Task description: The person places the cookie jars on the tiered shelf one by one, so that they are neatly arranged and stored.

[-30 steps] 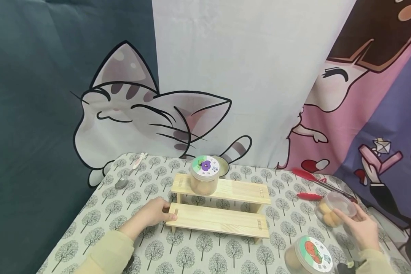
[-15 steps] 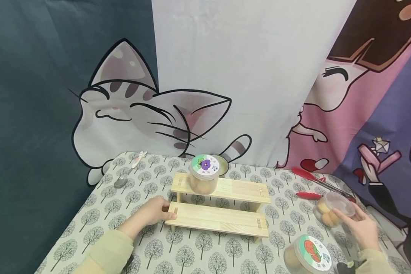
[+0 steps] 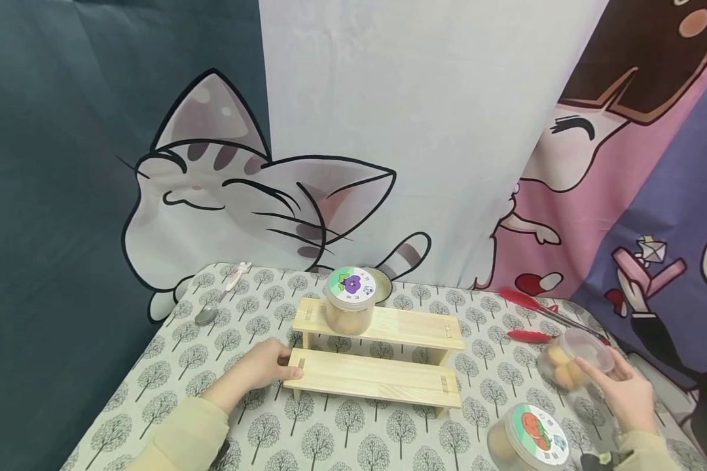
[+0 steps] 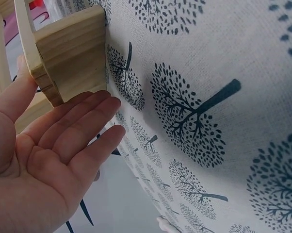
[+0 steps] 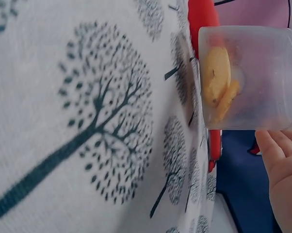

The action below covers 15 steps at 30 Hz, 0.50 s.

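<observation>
In the head view my left hand (image 3: 259, 366) grips the left end of the lower step of a two-step wooden stand (image 3: 377, 376), thumb on top. The left wrist view shows its fingers (image 4: 78, 121) stretched along the underside of the board (image 4: 73, 53). At the far right my right hand (image 3: 627, 396) holds a clear plastic jar (image 3: 592, 350) by its side, thumb toward the front. Several yellowish pieces (image 5: 218, 73) lie at the jar's bottom in the right wrist view. A jar with a purple flower label (image 3: 350, 317) stands on the upper step, left of centre.
A jar with a red fruit label (image 3: 533, 435) stands near the front right. Red-tipped tongs (image 3: 524, 299) lie behind the held jar. A spoon (image 3: 206, 315) lies at the back left of the tree-patterned cloth (image 3: 265, 432). Printed curtains (image 3: 448, 131) hang behind the table.
</observation>
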Motion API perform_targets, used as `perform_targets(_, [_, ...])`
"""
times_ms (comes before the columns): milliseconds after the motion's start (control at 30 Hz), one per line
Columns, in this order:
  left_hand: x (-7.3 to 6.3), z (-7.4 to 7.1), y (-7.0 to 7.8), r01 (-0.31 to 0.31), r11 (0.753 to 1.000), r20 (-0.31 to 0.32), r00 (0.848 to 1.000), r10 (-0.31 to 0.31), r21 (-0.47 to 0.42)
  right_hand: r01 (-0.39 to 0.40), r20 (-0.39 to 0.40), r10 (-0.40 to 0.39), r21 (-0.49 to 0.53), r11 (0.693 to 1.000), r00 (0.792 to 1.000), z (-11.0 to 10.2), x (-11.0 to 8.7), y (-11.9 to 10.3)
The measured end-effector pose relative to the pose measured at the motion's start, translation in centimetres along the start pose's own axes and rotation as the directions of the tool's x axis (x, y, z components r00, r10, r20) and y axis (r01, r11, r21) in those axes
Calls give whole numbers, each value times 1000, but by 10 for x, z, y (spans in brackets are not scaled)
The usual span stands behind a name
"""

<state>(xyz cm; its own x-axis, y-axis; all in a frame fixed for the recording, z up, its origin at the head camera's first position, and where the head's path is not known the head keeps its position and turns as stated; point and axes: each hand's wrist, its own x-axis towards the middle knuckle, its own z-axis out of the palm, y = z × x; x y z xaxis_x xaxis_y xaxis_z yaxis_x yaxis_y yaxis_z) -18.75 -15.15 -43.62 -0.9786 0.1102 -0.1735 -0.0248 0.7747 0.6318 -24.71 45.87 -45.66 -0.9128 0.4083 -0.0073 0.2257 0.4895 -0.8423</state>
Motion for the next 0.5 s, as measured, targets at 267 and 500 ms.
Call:
perform_targets(267, [0, 0, 0, 6, 1000, 5, 1000, -6, -13, 48, 2, -48, -93, 995, 999, -3, -8, -15])
perform_targets(500, [0, 0, -2, -3, 1000, 2, 1000, 3, -22, 68, 2, -68, -96, 993, 998, -4, -13, -23])
